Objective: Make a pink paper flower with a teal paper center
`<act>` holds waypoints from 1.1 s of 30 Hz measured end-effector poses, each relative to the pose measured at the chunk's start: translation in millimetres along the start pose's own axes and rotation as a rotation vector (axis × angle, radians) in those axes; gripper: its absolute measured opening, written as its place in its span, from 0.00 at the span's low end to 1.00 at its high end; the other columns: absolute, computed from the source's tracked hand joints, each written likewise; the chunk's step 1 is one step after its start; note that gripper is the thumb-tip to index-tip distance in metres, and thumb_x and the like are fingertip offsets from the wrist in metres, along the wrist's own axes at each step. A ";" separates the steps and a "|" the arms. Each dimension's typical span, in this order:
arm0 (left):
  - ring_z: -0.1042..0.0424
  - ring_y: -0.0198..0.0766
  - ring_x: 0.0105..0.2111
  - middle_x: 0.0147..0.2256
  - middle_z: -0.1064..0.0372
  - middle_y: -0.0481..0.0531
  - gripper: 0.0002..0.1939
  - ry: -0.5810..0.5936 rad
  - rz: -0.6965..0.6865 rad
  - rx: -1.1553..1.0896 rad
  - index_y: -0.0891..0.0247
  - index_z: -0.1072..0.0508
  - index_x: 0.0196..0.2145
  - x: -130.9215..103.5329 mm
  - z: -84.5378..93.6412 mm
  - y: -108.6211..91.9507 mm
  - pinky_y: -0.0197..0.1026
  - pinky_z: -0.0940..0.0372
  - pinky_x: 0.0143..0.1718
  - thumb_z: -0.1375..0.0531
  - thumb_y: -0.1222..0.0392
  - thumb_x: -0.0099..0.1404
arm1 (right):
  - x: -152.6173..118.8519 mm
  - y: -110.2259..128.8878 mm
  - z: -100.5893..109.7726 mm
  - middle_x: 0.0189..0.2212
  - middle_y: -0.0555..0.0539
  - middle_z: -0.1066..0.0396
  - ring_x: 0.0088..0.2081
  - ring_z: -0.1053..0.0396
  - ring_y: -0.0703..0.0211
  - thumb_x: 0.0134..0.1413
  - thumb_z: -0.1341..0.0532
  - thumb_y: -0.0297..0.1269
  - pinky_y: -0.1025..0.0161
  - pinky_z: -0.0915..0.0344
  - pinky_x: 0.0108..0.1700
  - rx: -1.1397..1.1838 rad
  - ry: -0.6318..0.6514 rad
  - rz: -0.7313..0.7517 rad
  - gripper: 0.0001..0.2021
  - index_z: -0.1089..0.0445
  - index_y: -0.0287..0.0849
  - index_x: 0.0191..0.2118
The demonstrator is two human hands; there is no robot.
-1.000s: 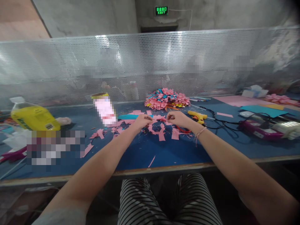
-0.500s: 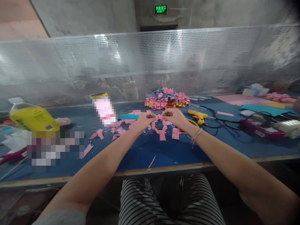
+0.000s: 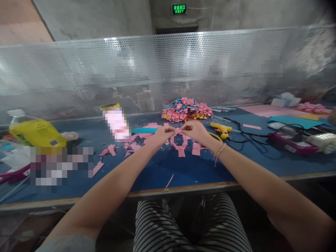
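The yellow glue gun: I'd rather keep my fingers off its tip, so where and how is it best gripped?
Probably by its handle, coming from the near side with the right hand, the closer one. The yellow glue gun lies with its narrow tip pointing left and its handle toward the near table edge.

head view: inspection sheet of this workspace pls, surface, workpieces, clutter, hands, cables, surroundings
Surface: blue tabletop, littered with paper bits.
Workpieces: pink paper between the fingertips; colorful paper pile behind.
Clutter: pink scraps left of center; yellow bottle far left.
Hands: left hand and right hand pinching the pink paper.
Cables: black cables looping loosely, right of the yellow glue gun.
Surroundings: perforated metal panel behind; lit exit sign above.
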State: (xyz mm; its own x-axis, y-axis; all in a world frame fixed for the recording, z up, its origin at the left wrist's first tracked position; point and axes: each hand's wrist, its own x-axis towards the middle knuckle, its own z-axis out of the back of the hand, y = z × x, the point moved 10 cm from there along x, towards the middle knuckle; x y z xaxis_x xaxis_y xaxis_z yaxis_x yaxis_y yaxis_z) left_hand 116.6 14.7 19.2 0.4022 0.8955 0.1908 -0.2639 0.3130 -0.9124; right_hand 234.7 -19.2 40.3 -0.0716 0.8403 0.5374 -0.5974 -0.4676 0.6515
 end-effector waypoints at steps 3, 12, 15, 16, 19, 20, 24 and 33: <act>0.42 0.28 0.20 0.19 0.36 0.46 0.04 0.000 0.020 -0.028 0.65 0.28 0.24 0.6 -0.5 2.5 0.34 0.46 0.24 0.43 0.67 0.49 | 0.1 0.3 4.4 0.22 0.50 0.33 0.25 0.35 0.63 0.39 0.39 0.36 0.65 0.38 0.29 -0.010 -0.035 -0.006 0.06 0.35 0.40 0.26; 0.43 0.28 0.20 0.20 0.37 0.46 0.02 0.038 0.037 -0.097 0.64 0.29 0.23 1.4 -4.3 6.9 0.34 0.48 0.24 0.43 0.67 0.50 | 0.0 3.8 7.2 0.21 0.51 0.36 0.24 0.38 0.64 0.39 0.40 0.35 0.65 0.40 0.29 -0.014 -0.043 0.012 0.07 0.40 0.42 0.24; 0.45 0.27 0.20 0.19 0.39 0.45 0.02 0.054 0.021 -0.105 0.65 0.30 0.24 2.9 -6.2 7.2 0.33 0.49 0.23 0.42 0.66 0.50 | -0.3 4.7 6.8 0.21 0.52 0.36 0.24 0.38 0.64 0.39 0.40 0.35 0.65 0.41 0.29 -0.020 -0.037 0.018 0.06 0.40 0.42 0.24; 0.45 0.27 0.20 0.19 0.40 0.45 0.02 0.059 0.015 -0.106 0.65 0.30 0.24 3.4 -6.8 7.3 0.33 0.49 0.23 0.42 0.66 0.50 | -0.4 5.1 6.8 0.21 0.52 0.36 0.24 0.38 0.64 0.39 0.40 0.35 0.65 0.41 0.29 -0.024 -0.037 0.021 0.06 0.40 0.42 0.24; 0.45 0.27 0.20 0.19 0.40 0.44 0.02 0.059 0.002 -0.098 0.65 0.31 0.25 4.0 -7.2 7.4 0.33 0.49 0.23 0.43 0.65 0.50 | -0.5 5.8 7.4 0.21 0.52 0.36 0.24 0.38 0.64 0.39 0.41 0.34 0.65 0.41 0.29 -0.037 -0.037 0.030 0.06 0.40 0.42 0.24; 0.45 0.27 0.20 0.19 0.40 0.45 0.02 0.054 -0.001 -0.092 0.65 0.31 0.25 4.0 -6.9 7.3 0.34 0.49 0.23 0.43 0.66 0.50 | -0.4 5.7 7.4 0.21 0.51 0.36 0.24 0.38 0.64 0.39 0.41 0.34 0.65 0.41 0.29 -0.038 -0.035 0.030 0.06 0.40 0.42 0.24; 0.44 0.28 0.21 0.20 0.39 0.46 0.02 0.041 -0.012 -0.070 0.65 0.31 0.24 3.4 -5.8 5.8 0.34 0.49 0.24 0.44 0.66 0.50 | 0.0 4.6 6.8 0.21 0.51 0.36 0.25 0.38 0.64 0.39 0.41 0.34 0.65 0.41 0.29 -0.037 -0.033 0.024 0.06 0.40 0.42 0.24; 0.43 0.27 0.20 0.21 0.38 0.47 0.02 0.089 0.022 -0.166 0.65 0.31 0.25 2.1 -11.2 6.6 0.33 0.47 0.23 0.42 0.65 0.50 | -1.1 8.8 8.0 0.21 0.51 0.36 0.24 0.38 0.65 0.39 0.41 0.34 0.66 0.41 0.28 -0.067 -0.058 0.042 0.05 0.39 0.41 0.24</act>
State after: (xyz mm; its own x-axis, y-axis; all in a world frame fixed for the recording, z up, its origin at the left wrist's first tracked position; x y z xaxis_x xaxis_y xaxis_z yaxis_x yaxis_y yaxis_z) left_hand 125.6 15.1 9.5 0.4758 0.8676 0.1444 -0.1281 0.2308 -0.9645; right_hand 235.9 -26.4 49.7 -0.0524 0.8020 0.5950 -0.6468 -0.4812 0.5917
